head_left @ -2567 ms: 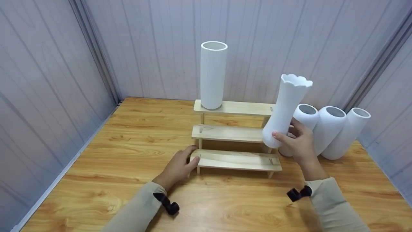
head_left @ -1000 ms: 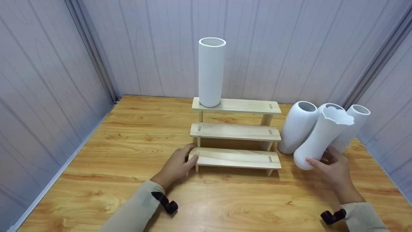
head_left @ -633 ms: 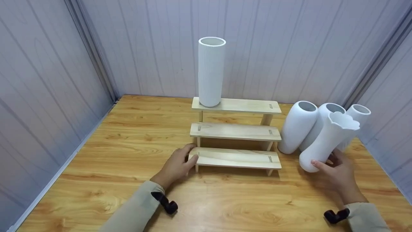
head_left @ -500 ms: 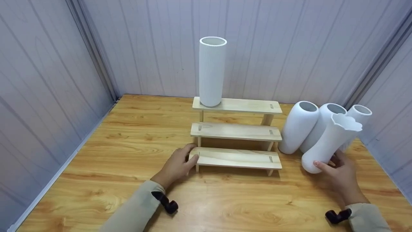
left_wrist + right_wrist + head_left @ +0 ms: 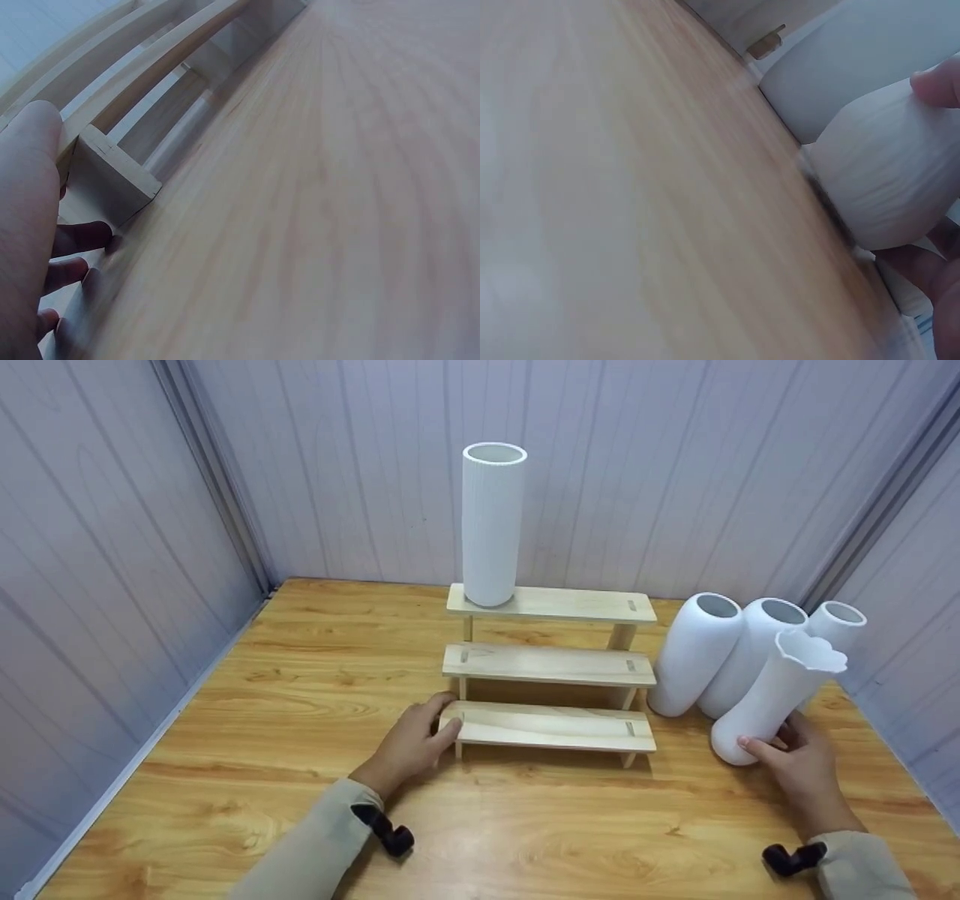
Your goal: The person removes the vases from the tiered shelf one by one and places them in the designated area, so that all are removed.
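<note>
My right hand (image 5: pixel 806 769) grips a white vase with a scalloped rim (image 5: pixel 772 697) low on its body, thumb in front and fingers behind. In the right wrist view the base of this vase (image 5: pixel 889 169) is at the tabletop, with a dark shadow under it; whether it touches is hard to tell. My left hand (image 5: pixel 405 746) holds the left end of a three-tier wooden display stand (image 5: pixel 555 727), thumb on the lowest shelf. The left wrist view shows its other fingers (image 5: pixel 79 238) beside the stand's leg. A tall ribbed cylindrical vase (image 5: pixel 493 532) stands at the top shelf's left end.
Right of the stand are three more white vases: a rounded one (image 5: pixel 694 660), a second rounded one (image 5: pixel 750 660) and a slimmer one (image 5: pixel 840 626), partly hidden by the held vase. Panelled walls (image 5: pixel 375 472) enclose the wooden table (image 5: pixel 337 645) at the back and sides.
The scalloped vase, held above the right end of the stand at first, has moved right and down to the table in front of the other vases. My left hand stays on the stand.
</note>
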A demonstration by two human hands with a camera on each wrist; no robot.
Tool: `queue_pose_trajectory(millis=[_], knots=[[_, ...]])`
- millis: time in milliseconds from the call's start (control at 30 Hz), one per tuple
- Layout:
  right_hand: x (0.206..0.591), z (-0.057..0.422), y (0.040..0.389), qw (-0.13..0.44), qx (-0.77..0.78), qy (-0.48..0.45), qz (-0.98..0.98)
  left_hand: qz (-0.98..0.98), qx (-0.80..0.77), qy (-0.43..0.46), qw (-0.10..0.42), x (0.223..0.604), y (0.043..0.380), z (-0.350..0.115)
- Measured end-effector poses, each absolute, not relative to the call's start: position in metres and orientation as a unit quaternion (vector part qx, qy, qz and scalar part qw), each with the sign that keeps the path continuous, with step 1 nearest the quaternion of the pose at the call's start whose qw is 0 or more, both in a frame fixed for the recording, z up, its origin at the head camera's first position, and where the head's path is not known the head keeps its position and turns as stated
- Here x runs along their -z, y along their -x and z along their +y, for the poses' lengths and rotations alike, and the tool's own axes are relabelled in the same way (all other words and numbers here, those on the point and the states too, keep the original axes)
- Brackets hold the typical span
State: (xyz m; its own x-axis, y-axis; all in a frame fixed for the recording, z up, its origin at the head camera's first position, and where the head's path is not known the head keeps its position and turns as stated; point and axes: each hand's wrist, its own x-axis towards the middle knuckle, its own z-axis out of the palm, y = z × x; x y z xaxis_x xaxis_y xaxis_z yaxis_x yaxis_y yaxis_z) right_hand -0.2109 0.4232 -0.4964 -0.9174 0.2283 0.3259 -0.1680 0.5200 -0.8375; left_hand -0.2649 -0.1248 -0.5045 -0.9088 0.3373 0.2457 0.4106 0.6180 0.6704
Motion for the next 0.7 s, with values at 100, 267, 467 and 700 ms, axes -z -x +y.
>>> queue_pose_trajectory(millis=[100,267,467,700], knots=[[0.498,0.424,0.211,0.204,-0.491,0.012,-0.847,-0.899,0.383,0.209,0.041,0.504,0.264,-0.125],[0.497,0.424,0.211,0.195,-0.497,0.007,-0.846,-0.900,0.378,0.212,0.040,0.504,0.264,-0.126],[0.496,0.427,0.211,0.188,-0.494,0.020,-0.849,-0.900,0.378,0.212,0.048,0.503,0.264,-0.125],[0.497,0.436,0.213,0.174,-0.479,0.048,-0.859,-0.902,0.378,0.203,0.050,0.504,0.265,-0.124]])
